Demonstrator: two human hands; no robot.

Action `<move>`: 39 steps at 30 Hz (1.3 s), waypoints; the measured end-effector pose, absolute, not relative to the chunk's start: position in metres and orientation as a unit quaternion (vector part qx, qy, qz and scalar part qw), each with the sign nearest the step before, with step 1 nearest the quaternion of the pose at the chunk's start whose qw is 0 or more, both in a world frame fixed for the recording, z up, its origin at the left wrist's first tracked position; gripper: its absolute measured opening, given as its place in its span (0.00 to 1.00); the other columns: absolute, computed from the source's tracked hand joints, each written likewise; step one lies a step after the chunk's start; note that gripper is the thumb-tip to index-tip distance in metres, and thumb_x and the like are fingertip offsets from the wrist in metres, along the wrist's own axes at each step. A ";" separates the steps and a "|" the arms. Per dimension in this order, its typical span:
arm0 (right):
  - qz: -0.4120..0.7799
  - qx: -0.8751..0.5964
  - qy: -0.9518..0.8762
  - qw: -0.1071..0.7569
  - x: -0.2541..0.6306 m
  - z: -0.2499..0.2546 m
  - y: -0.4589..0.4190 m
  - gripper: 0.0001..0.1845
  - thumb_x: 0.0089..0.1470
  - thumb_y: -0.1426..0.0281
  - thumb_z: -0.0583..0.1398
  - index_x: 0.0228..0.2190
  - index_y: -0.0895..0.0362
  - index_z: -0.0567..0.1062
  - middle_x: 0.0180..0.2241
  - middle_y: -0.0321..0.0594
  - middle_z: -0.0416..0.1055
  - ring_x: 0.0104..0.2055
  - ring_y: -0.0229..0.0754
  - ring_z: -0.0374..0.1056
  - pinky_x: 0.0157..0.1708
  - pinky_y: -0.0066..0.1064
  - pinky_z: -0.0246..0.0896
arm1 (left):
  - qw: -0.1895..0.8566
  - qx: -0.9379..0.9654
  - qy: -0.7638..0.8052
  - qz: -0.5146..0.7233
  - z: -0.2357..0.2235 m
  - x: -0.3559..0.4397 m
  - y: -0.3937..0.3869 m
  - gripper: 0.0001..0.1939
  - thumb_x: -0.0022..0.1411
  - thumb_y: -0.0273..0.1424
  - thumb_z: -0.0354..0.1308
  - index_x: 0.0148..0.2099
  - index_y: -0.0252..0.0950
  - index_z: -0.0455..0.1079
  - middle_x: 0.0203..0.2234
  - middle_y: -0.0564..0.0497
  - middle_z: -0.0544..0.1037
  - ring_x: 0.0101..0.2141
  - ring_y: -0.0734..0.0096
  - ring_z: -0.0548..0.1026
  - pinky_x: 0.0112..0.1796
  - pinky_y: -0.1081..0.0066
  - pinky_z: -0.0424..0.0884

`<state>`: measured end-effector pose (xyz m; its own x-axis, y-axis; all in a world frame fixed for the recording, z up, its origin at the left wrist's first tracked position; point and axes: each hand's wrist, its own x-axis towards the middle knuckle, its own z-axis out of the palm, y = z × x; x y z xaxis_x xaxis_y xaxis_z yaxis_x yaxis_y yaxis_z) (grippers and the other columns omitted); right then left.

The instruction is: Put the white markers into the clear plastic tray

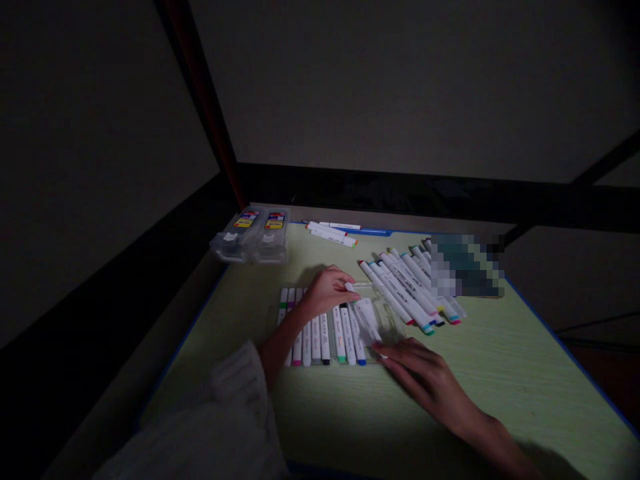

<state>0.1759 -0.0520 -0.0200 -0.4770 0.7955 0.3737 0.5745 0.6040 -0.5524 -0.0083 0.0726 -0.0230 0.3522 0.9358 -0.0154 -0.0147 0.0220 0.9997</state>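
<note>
White marker pinched at both ends over a clear tray

At the centre of the frame, the left hand has its thumb and fingers closed on the upper end of the marker. The right hand, below and to the right, grips the lower end with its fingertips. The hands are apart, and the marker slants between them, down towards the right.

Just left of the marker, a row of markers lies side by side in the tray; their lower ends show pink, black, green and blue. The left forearm crosses this row, coming from a pale knitted sleeve at the lower left of the frame.

Right of centre, a loose heap of markers lies slantwise and overlapping, with red, teal, yellow and pink ends among them. A pixelated dark-green object sits against its right side; what it is cannot be told.

Above centre, several more markers lie beside a long blue object. At the upper left of the tabletop stand two translucent cases with coloured labels. Everything rests on a pale green table with blue edging, before a dim wall.
</note>
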 end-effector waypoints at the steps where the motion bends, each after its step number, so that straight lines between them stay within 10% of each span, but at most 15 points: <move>1: 0.173 -0.404 -0.845 0.305 0.175 -0.019 -0.052 0.15 0.55 0.72 0.53 0.44 0.51 0.72 0.31 0.38 0.75 0.34 0.42 0.71 0.36 0.35 0.66 | 0.588 0.575 0.404 0.401 -0.023 -0.008 0.073 0.14 0.32 0.17 0.67 0.26 0.27 0.69 0.24 0.57 0.66 0.22 0.83 0.71 0.26 0.79 0.68; 39: 0.166 -0.373 -0.877 0.255 0.175 -0.031 -0.052 0.17 0.56 0.74 0.52 0.47 0.50 0.69 0.37 0.38 0.73 0.38 0.41 0.69 0.39 0.38 0.64 | 0.499 0.676 0.414 0.350 -0.036 -0.008 0.073 0.14 0.41 0.20 0.63 0.35 0.28 0.72 0.30 0.48 0.73 0.26 0.79 0.70 0.27 0.77 0.69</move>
<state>0.1752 -0.0522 -0.0308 -0.5923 0.7383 0.3225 0.5689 0.6667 -0.4815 -0.0075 0.0730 -0.0362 0.4126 0.9089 0.0600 0.2097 -0.1589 0.9648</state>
